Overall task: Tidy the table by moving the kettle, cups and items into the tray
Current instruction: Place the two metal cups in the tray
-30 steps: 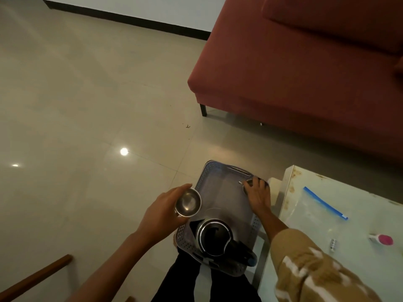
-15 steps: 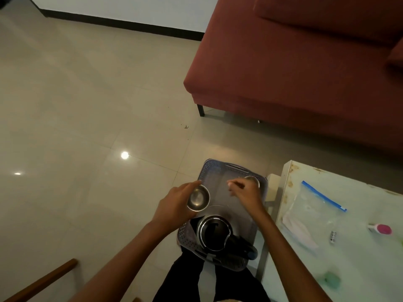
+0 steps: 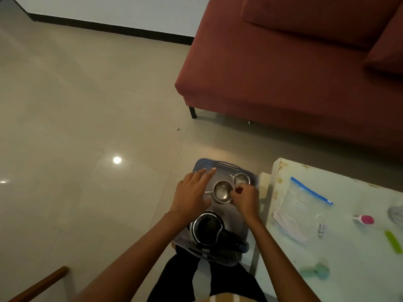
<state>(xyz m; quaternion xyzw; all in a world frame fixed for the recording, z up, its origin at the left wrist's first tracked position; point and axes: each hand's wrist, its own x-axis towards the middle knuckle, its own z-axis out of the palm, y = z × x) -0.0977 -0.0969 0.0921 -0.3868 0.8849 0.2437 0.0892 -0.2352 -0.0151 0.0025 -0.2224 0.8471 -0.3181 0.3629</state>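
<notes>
So the biggest worry here imo is the tray (image 3: 226, 165) itself: it looks like it's perched on the person's lap rather than on anything solid, with the black kettle (image 3: 207, 228) sitting at the near end, so one knee shift could tip the whole load onto the tile floor (image 3: 87, 105). Next down, the kettle is the heavy item and it's near the tray's near edge, so I'd guess it slides first if things tilt. Then the two steel cups: the nearer cup (image 3: 222, 191) sits mid-tray and the far cup (image 3: 241, 179) is by the far right corner, almost touching each other, so nudging one probably knocks the other and they'd rattle or roll. The left hand (image 3: 192, 197) is spread open, fingers apart, flat beside the nearer cup and not gripping anything. The right hand (image 3: 245, 198) has its fingers pinched together right at that cup's rim; can't tell for sure if it's actually holding the rim or just touching it. Smaller stuff is still out on the white table (image 3: 349, 269): a zip bag (image 3: 305, 205), a pink-capped thing (image 3: 365, 220), a green stick (image 3: 393, 241), and some tiny bits that could easily get missed. As for brands or labels, nothing readable anywhere, it's all too dim and small.
</notes>
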